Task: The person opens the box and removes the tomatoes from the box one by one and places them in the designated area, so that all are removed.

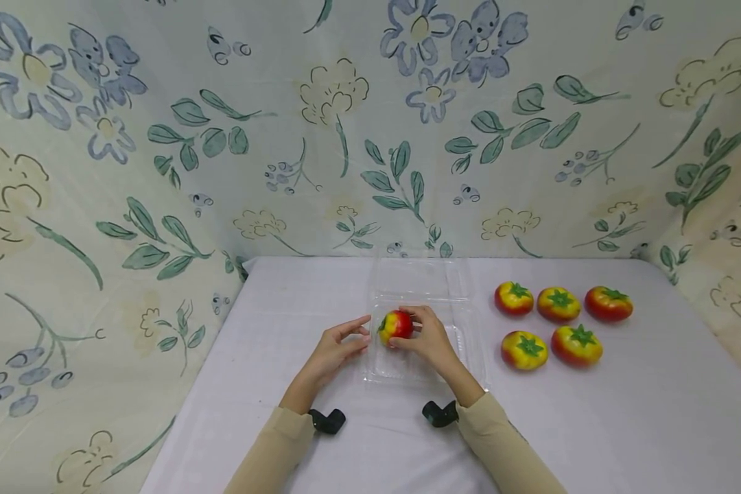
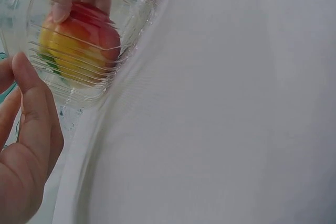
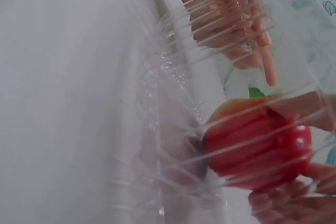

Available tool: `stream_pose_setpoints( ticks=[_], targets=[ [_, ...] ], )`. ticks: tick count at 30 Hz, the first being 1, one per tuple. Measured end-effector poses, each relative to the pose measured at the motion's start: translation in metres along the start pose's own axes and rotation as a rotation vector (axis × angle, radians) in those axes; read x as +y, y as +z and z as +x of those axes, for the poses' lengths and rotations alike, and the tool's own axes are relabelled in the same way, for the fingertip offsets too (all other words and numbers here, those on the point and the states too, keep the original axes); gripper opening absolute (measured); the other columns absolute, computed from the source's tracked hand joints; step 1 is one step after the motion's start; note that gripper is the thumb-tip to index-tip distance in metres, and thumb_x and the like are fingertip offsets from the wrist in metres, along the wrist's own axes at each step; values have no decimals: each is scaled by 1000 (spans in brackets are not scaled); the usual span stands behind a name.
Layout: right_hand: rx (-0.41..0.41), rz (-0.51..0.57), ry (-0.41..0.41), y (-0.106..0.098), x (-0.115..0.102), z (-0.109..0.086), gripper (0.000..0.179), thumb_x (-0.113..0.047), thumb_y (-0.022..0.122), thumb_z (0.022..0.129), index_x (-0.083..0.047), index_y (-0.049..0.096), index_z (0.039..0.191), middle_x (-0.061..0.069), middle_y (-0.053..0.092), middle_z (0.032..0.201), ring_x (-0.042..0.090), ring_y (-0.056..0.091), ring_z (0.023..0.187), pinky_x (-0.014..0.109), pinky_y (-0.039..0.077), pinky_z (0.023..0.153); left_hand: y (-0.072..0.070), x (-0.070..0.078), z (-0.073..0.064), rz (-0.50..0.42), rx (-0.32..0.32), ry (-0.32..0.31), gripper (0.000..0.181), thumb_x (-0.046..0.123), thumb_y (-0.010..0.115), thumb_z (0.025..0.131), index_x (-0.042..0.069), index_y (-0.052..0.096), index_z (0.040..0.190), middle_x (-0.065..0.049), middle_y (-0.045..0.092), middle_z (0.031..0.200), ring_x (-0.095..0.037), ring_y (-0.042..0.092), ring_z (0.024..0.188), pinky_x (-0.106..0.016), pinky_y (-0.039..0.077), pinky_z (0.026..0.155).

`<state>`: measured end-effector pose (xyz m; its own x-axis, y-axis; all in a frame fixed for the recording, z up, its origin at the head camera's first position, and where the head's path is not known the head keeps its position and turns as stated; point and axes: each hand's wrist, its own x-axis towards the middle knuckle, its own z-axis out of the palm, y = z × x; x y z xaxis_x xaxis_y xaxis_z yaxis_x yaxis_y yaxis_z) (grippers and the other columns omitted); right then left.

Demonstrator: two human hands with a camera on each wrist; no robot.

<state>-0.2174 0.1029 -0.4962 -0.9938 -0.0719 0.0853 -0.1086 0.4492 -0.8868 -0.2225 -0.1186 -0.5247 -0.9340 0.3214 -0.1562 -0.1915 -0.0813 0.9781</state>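
Note:
A red and yellow tomato (image 1: 395, 328) with a green leafy top is in my right hand (image 1: 429, 337), gripped between thumb and fingers. It is over the left part of a clear plastic container (image 1: 429, 374), its green top turned left. Through the ribbed clear wall, the left wrist view shows the same tomato (image 2: 79, 45), and the right wrist view shows its red side (image 3: 257, 145). My left hand (image 1: 333, 350) is beside the container's left edge, fingers loosely bent and holding nothing; whether a fingertip touches the rim I cannot tell.
The container's clear lid (image 1: 420, 278) lies folded back toward the floral curtain (image 1: 321, 171). Several more tomatoes (image 1: 558, 304) sit in two rows on the white tablecloth (image 1: 642, 412), right of the container. Black wrist devices (image 1: 328, 421) are by both sleeves.

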Motion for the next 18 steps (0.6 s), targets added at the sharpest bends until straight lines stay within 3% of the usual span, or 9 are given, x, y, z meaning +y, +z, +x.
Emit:
stream_pose_setpoints(
  ticks=[18],
  targets=[
    [-80, -55, 46, -12, -1, -4, 67, -7, 86, 77, -2, 56, 137, 18, 55, 135, 38, 59, 113, 49, 51, 97, 2, 2, -1, -6, 4, -14, 51, 6, 70, 94, 7, 55, 143, -9, 57, 113, -12, 61, 88, -22, 56, 82]
  ],
)
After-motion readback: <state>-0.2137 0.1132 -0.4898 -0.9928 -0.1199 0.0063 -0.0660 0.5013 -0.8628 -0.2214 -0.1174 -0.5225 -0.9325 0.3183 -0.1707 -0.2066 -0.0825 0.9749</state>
